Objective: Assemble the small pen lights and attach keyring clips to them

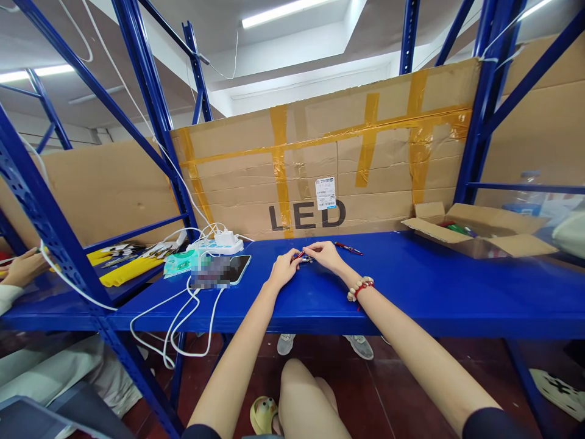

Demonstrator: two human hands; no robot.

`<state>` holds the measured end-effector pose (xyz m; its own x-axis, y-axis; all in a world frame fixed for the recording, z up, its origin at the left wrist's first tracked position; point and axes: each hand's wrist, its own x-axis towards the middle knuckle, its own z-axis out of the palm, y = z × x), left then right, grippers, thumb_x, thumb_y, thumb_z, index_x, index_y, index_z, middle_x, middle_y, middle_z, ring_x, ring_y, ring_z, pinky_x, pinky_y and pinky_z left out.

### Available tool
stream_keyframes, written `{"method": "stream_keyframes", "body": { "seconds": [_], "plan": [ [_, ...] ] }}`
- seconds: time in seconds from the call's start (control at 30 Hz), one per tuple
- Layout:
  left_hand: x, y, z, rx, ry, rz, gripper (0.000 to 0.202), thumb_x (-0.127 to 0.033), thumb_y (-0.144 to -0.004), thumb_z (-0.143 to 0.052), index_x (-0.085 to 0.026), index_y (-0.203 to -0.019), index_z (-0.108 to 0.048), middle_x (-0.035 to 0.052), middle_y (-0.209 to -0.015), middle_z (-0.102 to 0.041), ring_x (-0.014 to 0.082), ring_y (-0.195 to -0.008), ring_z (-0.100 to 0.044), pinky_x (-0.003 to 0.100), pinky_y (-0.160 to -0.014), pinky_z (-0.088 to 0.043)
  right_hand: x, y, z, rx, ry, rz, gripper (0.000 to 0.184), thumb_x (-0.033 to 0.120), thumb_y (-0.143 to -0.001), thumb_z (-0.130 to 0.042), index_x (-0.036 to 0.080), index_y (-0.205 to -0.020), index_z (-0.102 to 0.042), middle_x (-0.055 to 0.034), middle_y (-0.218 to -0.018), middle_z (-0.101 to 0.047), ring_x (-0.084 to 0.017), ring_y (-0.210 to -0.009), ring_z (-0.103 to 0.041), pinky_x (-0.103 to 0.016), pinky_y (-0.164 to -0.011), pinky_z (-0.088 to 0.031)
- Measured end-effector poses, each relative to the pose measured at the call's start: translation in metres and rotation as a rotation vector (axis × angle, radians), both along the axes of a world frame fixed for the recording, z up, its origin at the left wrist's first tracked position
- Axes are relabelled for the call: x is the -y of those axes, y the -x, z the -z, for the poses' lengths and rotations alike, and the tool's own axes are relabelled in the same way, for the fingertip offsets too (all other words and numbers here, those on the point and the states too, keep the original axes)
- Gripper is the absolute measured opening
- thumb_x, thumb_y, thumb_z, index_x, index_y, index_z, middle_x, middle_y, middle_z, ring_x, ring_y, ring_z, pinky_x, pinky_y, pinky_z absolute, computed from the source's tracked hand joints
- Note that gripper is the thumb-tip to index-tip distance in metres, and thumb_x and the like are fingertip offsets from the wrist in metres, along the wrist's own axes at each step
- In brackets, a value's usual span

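Observation:
Both my hands meet at the middle of the blue shelf (411,286). My left hand (283,267) and my right hand (325,253) are closed in a pinch on a small red and metallic part (301,257) held between them, just above the shelf surface. What the part is stays too small to tell. A beaded bracelet with a red cord (360,288) circles my right wrist. A red pen-like piece (348,247) lies on the shelf just behind my right hand.
A phone (222,271), a white power strip (222,245) and white cables (183,317) sit left. An open cardboard box (479,230) holding small parts stands right. A taped cardboard sheet (320,164) forms the back wall. Another person's hand (22,265) rests far left near yellow items (123,271).

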<state>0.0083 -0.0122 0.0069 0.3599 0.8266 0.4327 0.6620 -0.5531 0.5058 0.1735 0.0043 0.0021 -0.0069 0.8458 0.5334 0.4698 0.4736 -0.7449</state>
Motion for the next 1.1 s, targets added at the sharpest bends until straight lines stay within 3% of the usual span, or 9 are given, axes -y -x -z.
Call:
{"method": "stream_keyframes", "body": {
  "seconds": [0.4, 0.63, 0.73, 0.87, 1.1],
  "plan": [
    [-0.007, 0.000, 0.004, 0.040, 0.045, 0.019, 0.017, -0.026, -0.084, -0.045, -0.024, -0.097, -0.056, -0.0037, -0.074, -0.067, 0.0127, -0.076, -0.060, 0.023, -0.077, -0.043, 0.000, 0.001, -0.001, 0.049, -0.021, 0.032, 0.018, 0.032, -0.073, -0.062, 0.018, -0.075, -0.073, -0.0052, -0.082, -0.071, -0.019, -0.079, -0.065, -0.027, -0.069, -0.052],
    [-0.006, 0.000, 0.003, 0.049, 0.026, 0.062, 0.026, -0.028, -0.088, -0.037, -0.023, -0.100, -0.060, -0.0023, -0.075, -0.067, 0.0133, -0.077, -0.060, 0.023, -0.077, -0.043, 0.005, 0.000, -0.006, 0.077, -0.017, 0.071, 0.018, 0.029, -0.076, -0.058, 0.019, -0.080, -0.072, -0.0046, -0.086, -0.071, -0.018, -0.081, -0.064, -0.026, -0.070, -0.050],
    [-0.005, 0.001, 0.002, 0.013, -0.007, 0.051, 0.026, -0.027, -0.088, -0.040, -0.022, -0.102, -0.061, -0.0015, -0.076, -0.067, 0.0137, -0.076, -0.060, 0.023, -0.076, -0.043, 0.012, 0.000, -0.009, 0.168, 0.043, 0.137, 0.019, 0.031, -0.079, -0.056, 0.022, -0.083, -0.072, -0.0024, -0.087, -0.071, -0.018, -0.082, -0.064, -0.026, -0.070, -0.048],
    [-0.006, 0.003, 0.002, -0.097, -0.102, 0.047, 0.023, -0.025, -0.086, -0.046, -0.021, -0.100, -0.064, 0.0019, -0.096, -0.067, 0.0160, -0.090, -0.058, 0.026, -0.084, -0.041, 0.023, -0.002, -0.014, 0.351, 0.089, 0.239, 0.017, 0.032, -0.080, -0.055, 0.026, -0.085, -0.071, 0.0011, -0.090, -0.070, -0.017, -0.087, -0.062, -0.025, -0.068, -0.045],
    [-0.007, 0.004, 0.004, -0.229, -0.134, -0.009, 0.021, -0.022, -0.083, -0.054, -0.021, -0.101, -0.065, 0.0031, -0.098, -0.065, 0.0180, -0.092, -0.056, 0.030, -0.086, -0.041, 0.026, -0.006, -0.015, 0.519, 0.148, 0.195, 0.014, 0.032, -0.077, -0.060, 0.027, -0.084, -0.072, 0.0024, -0.087, -0.070, -0.014, -0.084, -0.062, -0.021, -0.063, -0.041]
  ]
}}
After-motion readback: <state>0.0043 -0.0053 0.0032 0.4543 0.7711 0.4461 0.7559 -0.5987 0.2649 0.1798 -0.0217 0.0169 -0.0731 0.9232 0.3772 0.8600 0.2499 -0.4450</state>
